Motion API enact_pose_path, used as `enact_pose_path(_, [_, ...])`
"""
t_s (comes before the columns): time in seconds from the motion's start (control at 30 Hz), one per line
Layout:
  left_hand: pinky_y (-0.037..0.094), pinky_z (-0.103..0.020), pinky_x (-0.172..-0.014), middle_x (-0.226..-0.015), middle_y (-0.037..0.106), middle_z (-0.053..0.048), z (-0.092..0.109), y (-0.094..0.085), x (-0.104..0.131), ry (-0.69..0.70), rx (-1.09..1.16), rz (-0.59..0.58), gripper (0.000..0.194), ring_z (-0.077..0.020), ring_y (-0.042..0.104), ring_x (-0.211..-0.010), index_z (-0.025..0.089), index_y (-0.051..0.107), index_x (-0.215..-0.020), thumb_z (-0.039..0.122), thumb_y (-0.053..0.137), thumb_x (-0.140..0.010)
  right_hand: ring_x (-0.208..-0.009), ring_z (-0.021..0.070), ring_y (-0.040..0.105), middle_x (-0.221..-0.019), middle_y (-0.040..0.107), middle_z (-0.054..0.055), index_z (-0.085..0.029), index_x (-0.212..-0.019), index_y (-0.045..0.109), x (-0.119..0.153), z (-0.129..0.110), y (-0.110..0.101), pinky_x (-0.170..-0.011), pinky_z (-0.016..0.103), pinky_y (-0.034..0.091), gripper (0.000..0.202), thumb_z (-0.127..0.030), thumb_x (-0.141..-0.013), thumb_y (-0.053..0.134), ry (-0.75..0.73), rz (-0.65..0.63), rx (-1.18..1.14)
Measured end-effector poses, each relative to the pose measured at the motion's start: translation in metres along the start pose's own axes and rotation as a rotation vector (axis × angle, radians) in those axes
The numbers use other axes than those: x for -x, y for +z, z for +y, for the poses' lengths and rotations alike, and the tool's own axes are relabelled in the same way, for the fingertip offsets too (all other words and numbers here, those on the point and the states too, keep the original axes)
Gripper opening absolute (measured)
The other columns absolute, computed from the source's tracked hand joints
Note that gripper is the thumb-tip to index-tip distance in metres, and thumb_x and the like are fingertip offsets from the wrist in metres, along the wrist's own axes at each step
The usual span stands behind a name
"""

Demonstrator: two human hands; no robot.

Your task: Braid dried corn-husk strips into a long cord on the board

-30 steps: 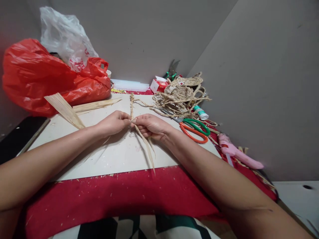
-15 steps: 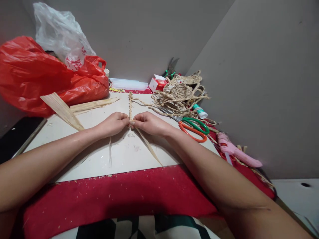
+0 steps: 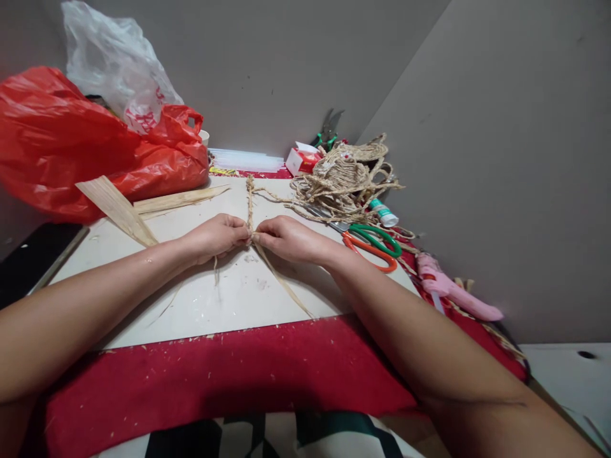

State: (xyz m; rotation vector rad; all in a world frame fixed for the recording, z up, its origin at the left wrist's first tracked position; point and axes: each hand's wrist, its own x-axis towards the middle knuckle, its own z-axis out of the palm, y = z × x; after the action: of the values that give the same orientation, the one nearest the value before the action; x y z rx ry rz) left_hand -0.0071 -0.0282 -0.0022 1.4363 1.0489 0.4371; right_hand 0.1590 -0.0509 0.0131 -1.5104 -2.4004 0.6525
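Observation:
A braided straw cord [image 3: 249,202] runs straight toward me over the white board [image 3: 238,299]. At its near end, my left hand [image 3: 217,238] pinches it from the left side. Opposite, my right hand [image 3: 289,238] is closed on the same end, thumb and fingertips together. From between the hands a loose dry strand [image 3: 286,286] slants down to the right. A shorter thin strand [image 3: 216,270] hangs below my left hand. The fingertips partly hide where the strands cross.
Dry husk strips [image 3: 117,210] lie at left by a red plastic bag [image 3: 95,152] and a black phone [image 3: 35,261]. At right are a heap of braided cord [image 3: 346,175], scissors [image 3: 372,248] and a pink glue gun [image 3: 453,289]. Red cloth [image 3: 229,381] lies under the board.
Both hands stay at the cord's near end, with only small finger movements. The thin strand below my left hand has shifted and curled, and the right-hand strand looks narrower.

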Motion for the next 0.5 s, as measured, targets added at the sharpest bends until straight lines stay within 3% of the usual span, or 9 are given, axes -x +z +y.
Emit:
enact_pose_path(0.2, [0.010, -0.023, -0.037, -0.043, 0.032, 0.007, -0.001, 0.002, 0.001, 0.012, -0.022, 0.050, 0.020, -0.0023, 0.019, -0.034, 0.014, 0.050, -0.059, 0.016, 0.049, -0.079, -0.051, 0.0085, 0.035, -0.053, 0.042, -0.002, -0.012, -0.066, 0.060, 0.003, -0.006, -0.007, -0.053, 0.023, 0.026, 0.021, -0.016, -0.081, 0.045, 0.081, -0.022, -0.102])
enact_pose_path(0.37, [0.010, -0.024, -0.038, -0.042, 0.032, 0.007, -0.002, 0.001, 0.001, 0.041, 0.027, 0.026, 0.021, -0.0025, 0.019, -0.034, 0.015, 0.049, -0.055, 0.014, 0.049, -0.076, -0.046, 0.0074, 0.038, -0.050, 0.047, -0.002, -0.011, -0.067, 0.060, 0.006, -0.019, 0.010, -0.051, 0.022, 0.029, 0.024, -0.015, -0.081, 0.041, 0.173, 0.018, -0.336])
enact_pose_path(0.5, [0.009, -0.023, -0.037, -0.042, 0.030, 0.006, -0.003, 0.002, 0.002, 0.058, 0.101, 0.019, 0.028, -0.0024, 0.020, -0.035, 0.016, 0.039, -0.049, 0.015, 0.050, -0.075, -0.043, 0.0084, 0.041, -0.047, 0.049, -0.001, -0.012, -0.067, 0.057, 0.007, -0.021, 0.023, -0.049, 0.022, 0.031, 0.024, -0.016, -0.082, 0.039, 0.194, 0.039, -0.340])
